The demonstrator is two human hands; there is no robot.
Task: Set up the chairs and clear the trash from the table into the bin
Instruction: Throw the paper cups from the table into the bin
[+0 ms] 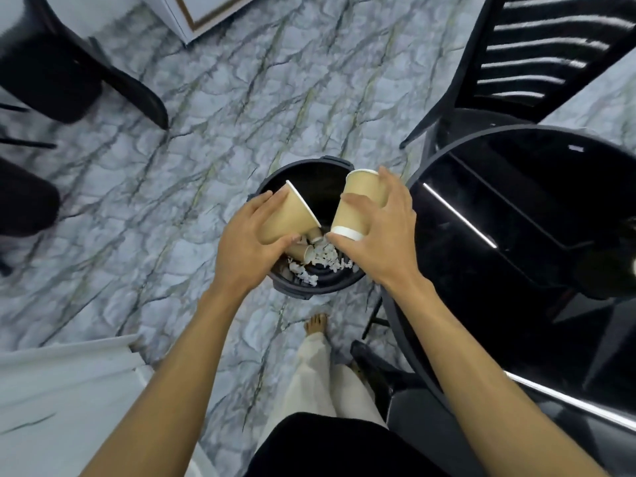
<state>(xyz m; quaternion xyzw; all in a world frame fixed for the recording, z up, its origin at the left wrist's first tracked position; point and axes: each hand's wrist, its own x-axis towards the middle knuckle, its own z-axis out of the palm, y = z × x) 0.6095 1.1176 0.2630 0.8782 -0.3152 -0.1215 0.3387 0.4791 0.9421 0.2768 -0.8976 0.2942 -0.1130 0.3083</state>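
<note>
A round black bin (339, 165) stands on the marble floor below me. Inside it lie crumpled white paper (325, 256) and small paper cups (303, 251). My left hand (247, 242) grips a tan paper cup (287, 215), tipped with its mouth facing right over the bin. My right hand (382, 232) grips a second tan cup (361, 204) with a white band, held tilted above the bin's right side. Both cups are above the bin opening.
A glossy black round table (516, 215) is at the right, close to the bin. A black slatted chair (537, 53) stands behind it. Another black chair (51, 63) is at the upper left. My bare foot (315, 323) is just in front of the bin.
</note>
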